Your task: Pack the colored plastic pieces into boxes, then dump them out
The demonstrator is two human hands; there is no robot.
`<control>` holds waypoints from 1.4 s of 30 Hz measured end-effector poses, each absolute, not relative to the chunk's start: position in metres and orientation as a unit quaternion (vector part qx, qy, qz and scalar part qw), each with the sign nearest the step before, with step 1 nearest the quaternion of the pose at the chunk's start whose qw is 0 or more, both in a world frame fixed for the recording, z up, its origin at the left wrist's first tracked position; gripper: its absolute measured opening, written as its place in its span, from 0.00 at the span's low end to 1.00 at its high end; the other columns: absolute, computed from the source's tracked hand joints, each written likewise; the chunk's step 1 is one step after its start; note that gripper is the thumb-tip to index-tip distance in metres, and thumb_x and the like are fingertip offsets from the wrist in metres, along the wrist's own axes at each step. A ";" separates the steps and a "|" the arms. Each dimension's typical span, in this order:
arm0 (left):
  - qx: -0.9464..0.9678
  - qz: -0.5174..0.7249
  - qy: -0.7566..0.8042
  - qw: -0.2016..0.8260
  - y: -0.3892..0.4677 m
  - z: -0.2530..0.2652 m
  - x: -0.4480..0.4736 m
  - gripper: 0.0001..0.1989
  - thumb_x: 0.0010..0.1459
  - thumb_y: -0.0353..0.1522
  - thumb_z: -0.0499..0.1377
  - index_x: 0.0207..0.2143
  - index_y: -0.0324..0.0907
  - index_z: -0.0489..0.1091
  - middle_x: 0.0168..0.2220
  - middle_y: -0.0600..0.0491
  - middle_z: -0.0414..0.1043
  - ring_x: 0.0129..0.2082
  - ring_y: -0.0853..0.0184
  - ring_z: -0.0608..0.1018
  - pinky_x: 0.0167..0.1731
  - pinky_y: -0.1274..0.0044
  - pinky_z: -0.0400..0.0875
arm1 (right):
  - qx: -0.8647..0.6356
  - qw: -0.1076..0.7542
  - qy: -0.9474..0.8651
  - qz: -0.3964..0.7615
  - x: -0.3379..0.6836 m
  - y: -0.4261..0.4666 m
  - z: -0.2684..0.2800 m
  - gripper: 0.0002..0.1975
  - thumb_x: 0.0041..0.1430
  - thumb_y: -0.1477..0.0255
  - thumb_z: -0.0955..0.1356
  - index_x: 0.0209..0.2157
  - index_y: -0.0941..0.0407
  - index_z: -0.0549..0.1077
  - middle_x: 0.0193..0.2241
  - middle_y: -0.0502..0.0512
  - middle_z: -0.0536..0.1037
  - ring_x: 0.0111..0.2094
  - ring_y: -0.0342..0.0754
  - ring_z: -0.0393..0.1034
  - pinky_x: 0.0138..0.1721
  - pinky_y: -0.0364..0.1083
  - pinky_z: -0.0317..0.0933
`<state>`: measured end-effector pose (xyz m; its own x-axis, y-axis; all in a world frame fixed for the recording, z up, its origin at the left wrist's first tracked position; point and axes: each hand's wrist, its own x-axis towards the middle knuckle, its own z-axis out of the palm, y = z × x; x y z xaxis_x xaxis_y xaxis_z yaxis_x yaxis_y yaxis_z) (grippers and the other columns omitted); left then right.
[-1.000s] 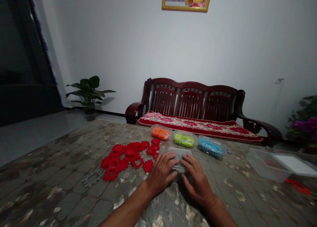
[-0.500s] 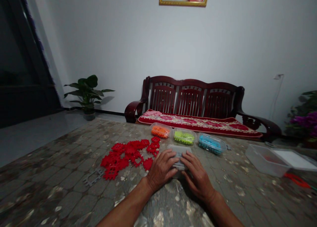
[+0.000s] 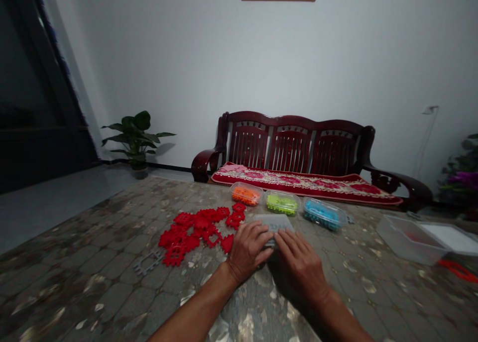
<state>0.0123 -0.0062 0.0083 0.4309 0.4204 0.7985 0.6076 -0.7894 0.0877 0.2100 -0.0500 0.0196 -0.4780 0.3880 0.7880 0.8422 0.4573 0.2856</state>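
Note:
A small translucent plastic box [image 3: 275, 221] with greyish pieces showing through it lies on the table in front of me. My left hand [image 3: 247, 249] grips its near left side, with the fingers over the top and the thumb at the near edge. At the near right side, my right hand [image 3: 301, 261] holds the same box, fingers stretched over the lid; its thumb is hidden. Left of the box spreads a pile of red notched plastic building pieces [image 3: 201, 225]. A grey frame-like piece [image 3: 148, 263] lies at the pile's near left.
Behind the box stand clear boxes of orange pieces [image 3: 246, 196], green pieces [image 3: 282, 203] and blue pieces [image 3: 324, 214]. A larger open plastic container [image 3: 411, 242] is at the right, with a red piece [image 3: 458, 271] near it. Beyond the table is a wooden bench [image 3: 291, 143].
My right hand's fingers have drawn closer together on the lid, and its thumb has gone out of sight. The left hand keeps its hold. The whole view has shifted slightly.

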 end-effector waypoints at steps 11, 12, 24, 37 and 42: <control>-0.845 -0.417 -0.328 0.073 -0.008 0.009 0.013 0.19 0.58 0.33 0.67 0.52 0.45 0.71 0.51 0.49 0.77 0.56 0.54 0.74 0.54 0.59 0.64 | -0.396 0.196 -0.767 -0.465 0.191 -0.045 0.023 0.16 0.62 0.80 0.62 0.49 0.67 0.74 0.42 0.71 0.81 0.43 0.56 0.77 0.46 0.53 0.69; -0.845 -0.417 -0.328 0.072 -0.008 0.009 0.014 0.20 0.58 0.34 0.67 0.52 0.46 0.71 0.51 0.49 0.77 0.56 0.54 0.74 0.54 0.59 0.64 | -0.394 0.193 -0.766 -0.469 0.190 -0.044 0.024 0.15 0.62 0.81 0.62 0.48 0.67 0.74 0.42 0.70 0.81 0.42 0.56 0.77 0.45 0.52 0.69; -0.845 -0.412 -0.335 0.065 -0.006 0.009 0.015 0.18 0.58 0.38 0.66 0.51 0.47 0.72 0.50 0.48 0.78 0.56 0.53 0.74 0.54 0.60 0.61 | -0.410 0.157 -0.789 -0.431 0.185 -0.047 0.041 0.11 0.64 0.82 0.61 0.41 0.64 0.74 0.32 0.64 0.79 0.33 0.51 0.73 0.34 0.48 0.66; -0.834 -0.425 -0.344 0.073 -0.007 0.010 0.017 0.16 0.58 0.34 0.67 0.49 0.47 0.73 0.49 0.50 0.79 0.56 0.55 0.75 0.53 0.61 0.62 | -0.398 0.191 -0.793 -0.421 0.198 -0.050 0.039 0.14 0.64 0.79 0.63 0.49 0.64 0.75 0.45 0.65 0.81 0.44 0.53 0.74 0.46 0.48 0.67; -0.840 -0.415 -0.342 0.069 -0.007 0.010 0.015 0.18 0.57 0.33 0.68 0.50 0.46 0.72 0.50 0.50 0.79 0.56 0.55 0.74 0.53 0.60 0.61 | -0.358 0.145 -0.821 -0.421 0.203 -0.048 0.048 0.15 0.64 0.81 0.61 0.49 0.65 0.74 0.42 0.64 0.81 0.40 0.51 0.75 0.40 0.46 0.69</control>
